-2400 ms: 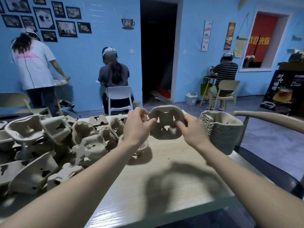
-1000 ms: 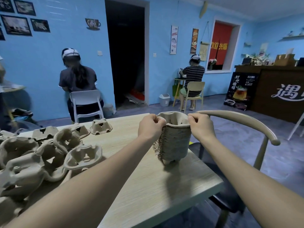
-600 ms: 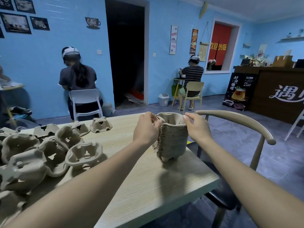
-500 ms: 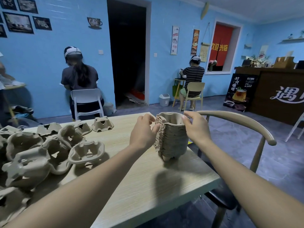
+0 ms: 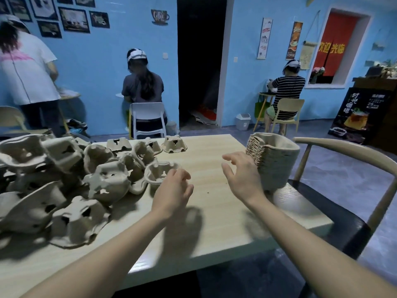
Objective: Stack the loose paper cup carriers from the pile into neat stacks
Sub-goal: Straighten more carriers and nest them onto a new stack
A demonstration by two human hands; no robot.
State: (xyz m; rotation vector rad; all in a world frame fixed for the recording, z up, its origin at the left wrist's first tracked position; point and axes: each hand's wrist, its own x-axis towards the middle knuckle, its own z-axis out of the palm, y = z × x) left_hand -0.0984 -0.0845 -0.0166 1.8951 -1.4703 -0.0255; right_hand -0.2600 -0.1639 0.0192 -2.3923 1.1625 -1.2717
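Both forearms reach in over the near edge of the wooden table (image 5: 214, 229), and neither hand has anything in it. The left hand (image 5: 171, 192) hovers with its fingers loosely curled, holding nothing. The right hand (image 5: 240, 177) is spread wide, fingers relaxed and fanned out, also holding nothing.

Just past the left hand's fingertips sits one loose carrier (image 5: 160, 173), cup wells facing up, at the edge of the pile (image 5: 64, 179). It's the closest grab by far. The rest of the pile sprawls off to the left of that hand, carriers tipped every which way, some upside down, some wedged into each other.

Right beside the right hand, on its outer side, is the finished stack (image 5: 272, 162), nested tight and standing near the table's right edge. I can't tell if the hand is brushing it or just next to it. A curved-back chair (image 5: 343, 160) sits beyond that edge.

So I'd say this is the between-carriers bit: hands free, going for the next piece. Next move probably calls for pinching that nearest carrier by its rim, turning it to match the stack's orientation and seating it squarely on top. The stack is tall and close to the edge, so a steadying hand wouldn't hurt.

Farther back on the table a few single carriers lie upside down (image 5: 174, 144). Way behind, other people work facing the blue wall (image 5: 107, 67).
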